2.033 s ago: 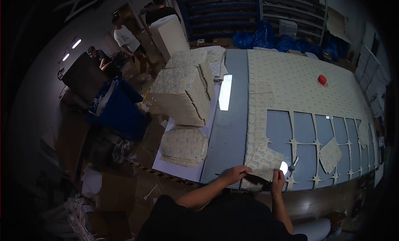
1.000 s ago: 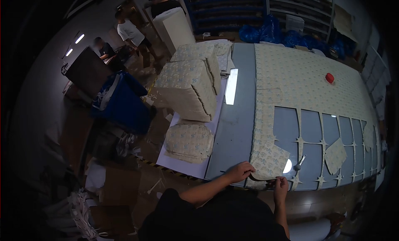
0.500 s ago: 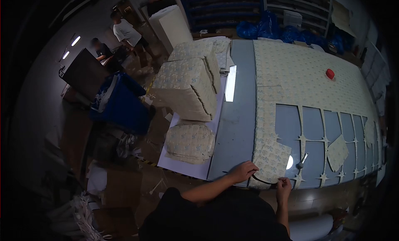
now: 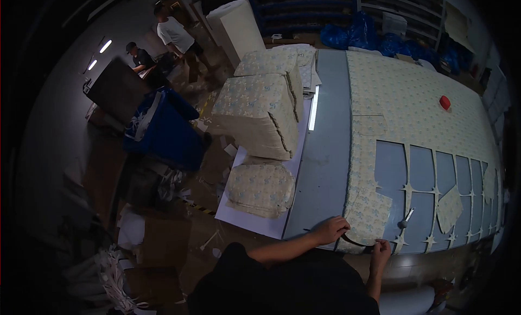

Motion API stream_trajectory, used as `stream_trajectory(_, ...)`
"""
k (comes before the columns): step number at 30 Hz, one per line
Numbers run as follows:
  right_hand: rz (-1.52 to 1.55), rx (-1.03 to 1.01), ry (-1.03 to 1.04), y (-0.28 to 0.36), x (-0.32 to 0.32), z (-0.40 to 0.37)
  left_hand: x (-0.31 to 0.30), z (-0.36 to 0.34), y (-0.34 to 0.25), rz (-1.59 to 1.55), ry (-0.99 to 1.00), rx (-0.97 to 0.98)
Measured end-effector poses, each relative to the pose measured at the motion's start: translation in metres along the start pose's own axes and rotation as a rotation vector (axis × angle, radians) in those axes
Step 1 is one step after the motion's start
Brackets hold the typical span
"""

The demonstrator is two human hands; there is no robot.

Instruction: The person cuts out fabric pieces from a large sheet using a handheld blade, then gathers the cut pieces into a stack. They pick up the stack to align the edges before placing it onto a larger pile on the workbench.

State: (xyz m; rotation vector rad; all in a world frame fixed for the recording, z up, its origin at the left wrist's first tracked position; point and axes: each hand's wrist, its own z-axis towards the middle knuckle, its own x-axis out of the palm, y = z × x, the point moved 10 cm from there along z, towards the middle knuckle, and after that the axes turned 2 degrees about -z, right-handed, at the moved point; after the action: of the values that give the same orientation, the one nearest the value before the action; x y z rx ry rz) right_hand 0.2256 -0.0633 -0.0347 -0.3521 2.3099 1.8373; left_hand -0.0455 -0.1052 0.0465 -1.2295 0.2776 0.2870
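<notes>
Left hand [image 4: 331, 231], right hand [image 4: 381, 253]: fingers pinching near edge of floral fabric panel [image 4: 369, 216]; uneven pull could crease or skew it.

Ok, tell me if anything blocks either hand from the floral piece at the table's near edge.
Nothing visible does. The left hand is at the left end of the floral piece's near edge, the right hand at its right end. The silver tool lies to the right, not between.

Floral piece [image 4: 368, 214] edge-held between left hand [image 4: 332, 230] and right hand [image 4: 381, 250]
</notes>
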Motion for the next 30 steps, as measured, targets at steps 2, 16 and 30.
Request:
stream_trajectory(2,0.014,0.048,0.02,0.006,0.001,-0.002,0.001,0.001,-0.001,-0.003,0.013,0.005)
stream_trajectory(16,0.132,0.138,-0.026,0.012,0.006,-0.009,-0.001,0.005,-0.006,0.013,0.096,-0.03)
stream_trajectory(30,0.028,-0.34,-0.032,0.169,-0.075,0.068,-0.004,-0.003,0.003,0.224,-0.135,-0.132)
